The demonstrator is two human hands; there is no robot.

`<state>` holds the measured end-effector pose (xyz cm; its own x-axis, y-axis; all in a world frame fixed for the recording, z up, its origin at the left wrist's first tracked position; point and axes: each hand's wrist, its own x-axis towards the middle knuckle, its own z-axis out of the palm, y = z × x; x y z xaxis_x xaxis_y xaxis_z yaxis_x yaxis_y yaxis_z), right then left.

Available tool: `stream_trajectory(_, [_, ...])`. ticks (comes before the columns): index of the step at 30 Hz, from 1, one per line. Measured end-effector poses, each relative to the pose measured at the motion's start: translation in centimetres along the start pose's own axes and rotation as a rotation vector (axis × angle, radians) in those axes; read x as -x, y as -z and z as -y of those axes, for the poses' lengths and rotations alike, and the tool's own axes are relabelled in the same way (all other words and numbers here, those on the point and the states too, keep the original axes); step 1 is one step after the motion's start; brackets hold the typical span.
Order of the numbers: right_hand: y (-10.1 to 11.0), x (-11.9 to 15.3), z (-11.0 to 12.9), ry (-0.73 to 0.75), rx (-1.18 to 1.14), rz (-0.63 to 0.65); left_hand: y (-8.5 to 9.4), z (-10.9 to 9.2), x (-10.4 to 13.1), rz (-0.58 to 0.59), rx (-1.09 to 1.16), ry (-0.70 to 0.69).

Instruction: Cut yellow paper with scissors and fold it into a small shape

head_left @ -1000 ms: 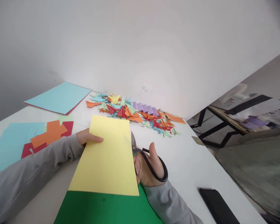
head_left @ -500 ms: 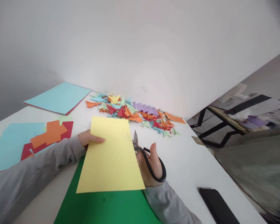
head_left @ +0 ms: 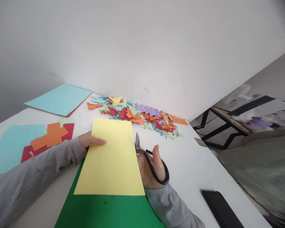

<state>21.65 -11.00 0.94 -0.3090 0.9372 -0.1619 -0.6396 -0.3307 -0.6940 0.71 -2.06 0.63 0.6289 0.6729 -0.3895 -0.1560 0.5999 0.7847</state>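
A yellow sheet of paper point(head_left: 111, 164) is held up above a green mat point(head_left: 109, 212). At its left edge my left hand point(head_left: 91, 140) pinches it, thumb on top and fingers hidden beneath. Black-handled scissors point(head_left: 165, 177) are in my right hand point(head_left: 152, 169), at the sheet's right edge. Their blades point away from me and stand apart, one showing beside the paper and the other partly hidden by it. My right thumb sticks up through the handle; the other fingers are partly behind the sheet.
Small folded paper pieces point(head_left: 123, 110) lie heaped along the wall. Large blue sheets point(head_left: 61, 98) are at the back left, with orange scraps point(head_left: 52, 136) and cut blue paper point(head_left: 19, 145) nearer. A black phone-like object point(head_left: 222, 207) lies at the right, near a small brown card point(head_left: 200, 142).
The yellow sheet has turned slightly, its near edge shifting left. My left hand has moved a little left with it. The scissors are almost unmoved.
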Motion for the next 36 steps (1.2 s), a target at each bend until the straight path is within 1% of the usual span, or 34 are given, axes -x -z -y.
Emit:
stream_trajectory(4, [0.0,-0.3,-0.4,0.087,0.013,-0.058,0.1,0.1,-0.2,-0.041,-0.002,0.009])
stream_trajectory(8, [0.4,-0.4,-0.5,0.096,0.007,-0.055,0.3,0.3,-0.4,-0.05,-0.011,0.01])
stream_trajectory(10, [0.4,-0.3,-0.3,0.069,0.004,-0.054,0.2,0.4,-0.3,-0.03,-0.008,0.003])
stream_trajectory(15, [0.6,-0.1,0.6,-0.052,0.027,-0.02,-0.2,0.5,-0.1,0.042,0.022,-0.021])
stream_trajectory(18, [1.0,-0.1,1.0,-0.074,0.062,-0.02,0.0,0.5,0.0,0.105,0.034,-0.03])
stream_trajectory(20, [1.2,0.0,1.1,-0.08,0.083,-0.026,0.3,0.4,0.0,0.112,0.071,-0.025])
stream_trajectory(24, [1.2,0.1,1.0,-0.102,0.105,-0.021,0.5,0.0,0.2,-0.005,0.178,0.018])
stream_trajectory(27, [1.0,0.2,0.9,-0.105,0.106,-0.016,0.3,-0.3,0.3,-0.055,0.157,0.026])
stream_trajectory(32, [0.7,0.3,0.9,-0.103,0.073,0.029,0.2,-0.2,-0.3,-0.112,0.07,-0.032])
stream_trajectory(36, [0.7,0.3,0.8,-0.106,0.063,0.036,0.5,0.0,-0.6,-0.164,0.025,-0.091])
